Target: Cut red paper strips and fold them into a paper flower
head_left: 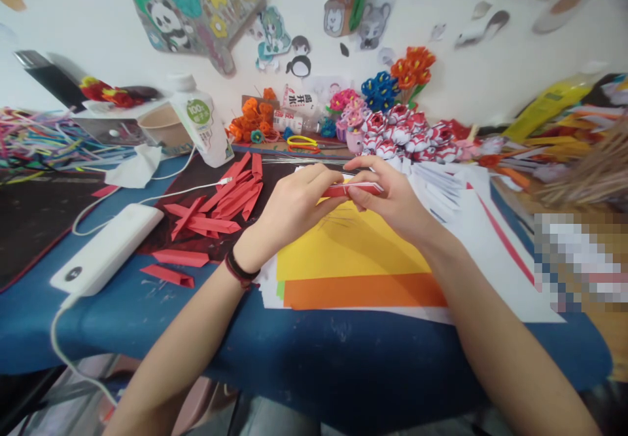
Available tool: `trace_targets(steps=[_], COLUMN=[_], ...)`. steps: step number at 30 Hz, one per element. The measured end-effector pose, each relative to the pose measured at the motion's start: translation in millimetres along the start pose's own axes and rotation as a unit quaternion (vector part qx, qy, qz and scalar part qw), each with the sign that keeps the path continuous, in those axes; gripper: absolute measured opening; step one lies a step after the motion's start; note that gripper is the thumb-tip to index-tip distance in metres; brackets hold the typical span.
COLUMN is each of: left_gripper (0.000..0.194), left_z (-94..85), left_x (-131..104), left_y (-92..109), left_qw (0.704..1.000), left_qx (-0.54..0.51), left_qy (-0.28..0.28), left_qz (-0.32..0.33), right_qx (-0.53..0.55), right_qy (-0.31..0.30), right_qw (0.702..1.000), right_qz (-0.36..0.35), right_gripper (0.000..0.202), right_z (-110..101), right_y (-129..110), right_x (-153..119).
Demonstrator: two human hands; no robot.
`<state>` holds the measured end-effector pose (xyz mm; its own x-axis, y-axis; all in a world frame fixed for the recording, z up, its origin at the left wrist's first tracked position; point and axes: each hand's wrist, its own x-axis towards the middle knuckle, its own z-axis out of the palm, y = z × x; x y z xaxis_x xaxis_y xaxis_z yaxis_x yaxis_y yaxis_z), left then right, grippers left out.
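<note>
A folded red-and-white paper piece (363,188) is held level between my two hands, above a yellow sheet (343,246). My left hand (301,200) pinches its left end, fingers closed round it. At the other end, the thumb and fingers of my right hand (385,194) grip the same piece. Below the yellow sheet lie an orange sheet (363,292) and white paper (495,253). Several folded red paper strips (216,217) are piled left of my left hand, with two loose ones (180,258) nearer the front.
A white power bank (106,249) with a cable lies at the left. Behind it stand a white bottle (201,122) and a paper bowl (164,125). Paper flowers (402,131) and yellow-handled scissors (302,143) sit along the wall. White strips (436,190) lie right of my hands.
</note>
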<state>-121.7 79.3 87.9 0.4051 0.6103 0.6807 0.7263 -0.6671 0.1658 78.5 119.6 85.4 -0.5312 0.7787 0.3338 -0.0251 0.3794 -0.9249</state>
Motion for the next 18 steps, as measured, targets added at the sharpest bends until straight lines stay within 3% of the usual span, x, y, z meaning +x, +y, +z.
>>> trace_targets(steps=[13,18], left_gripper=[0.016,0.015], left_z=[1.9,-0.7], left_x=[-0.8,0.7], left_y=[2.3,6.0], left_qw=[0.997,0.994], left_qx=[-0.052,-0.083], left_qy=[0.060,0.063], left_qz=[0.025,0.021], right_qx=[-0.097,-0.161], right_qy=[0.016,0.028], right_qw=[0.994,0.982], right_qz=[-0.043,-0.090], right_gripper=[0.036,0.042], right_z=[-0.8,-2.6], right_y=[-3.9,-3.1], right_x=[-0.9,-1.8])
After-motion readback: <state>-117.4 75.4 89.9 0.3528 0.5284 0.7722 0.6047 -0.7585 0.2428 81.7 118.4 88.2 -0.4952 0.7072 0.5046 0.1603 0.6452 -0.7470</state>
